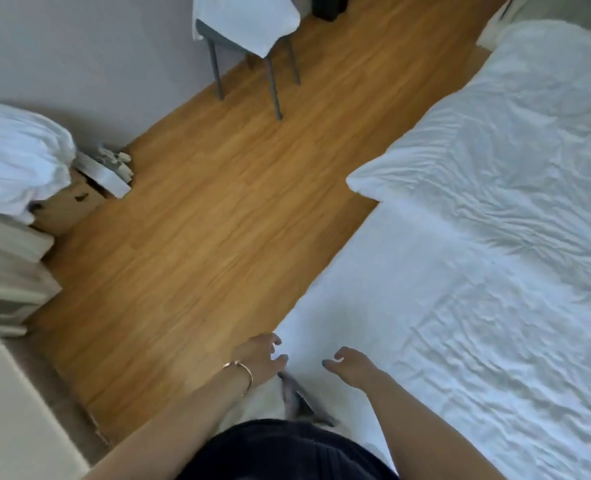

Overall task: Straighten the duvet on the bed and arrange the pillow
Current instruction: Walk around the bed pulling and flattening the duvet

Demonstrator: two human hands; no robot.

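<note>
A white, creased duvet (515, 188) covers the far part of the bed, and one of its corners (356, 183) hangs out over the floor. Nearer to me lies a white bed sheet (373, 289). My left hand (261, 358) hovers at the bed's near corner with loosely curled fingers, holding nothing. A little to its right, my right hand (351, 367) hangs above the sheet, fingers also relaxed and empty. A white pillow (17, 157) rests on a unit at the far left, away from the bed.
Wooden floor (200, 220) runs between the bed and the wall. A grey chair (252, 53) draped with white cloth stands at the back. A cardboard box (79, 199) and a white drawer unit (7, 271) stand on the left.
</note>
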